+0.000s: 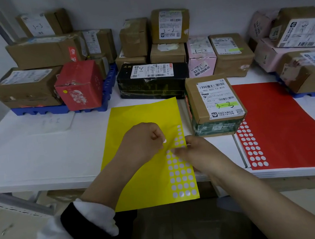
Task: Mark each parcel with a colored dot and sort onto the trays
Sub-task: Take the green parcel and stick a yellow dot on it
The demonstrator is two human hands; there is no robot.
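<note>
A yellow sticker sheet [134, 134] lies over the table's front edge; many of its dots along the right side are peeled away. My left hand [143, 141] rests on the sheet with fingers curled near its right edge. My right hand [194, 152] pinches at the sheet's right edge by the peeled dots; its fingertips are blurred. A brown parcel marked 3-3 [214, 102] stands just right of the sheet. A red sticker sheet [284, 123] lies further right.
A blue tray [99, 104] at the back left carries brown boxes and a red box [79, 85] bearing a yellow dot. A black parcel [152, 80], pink and brown parcels crowd the back wall. Another blue tray [312, 95] with parcels sits at the far right.
</note>
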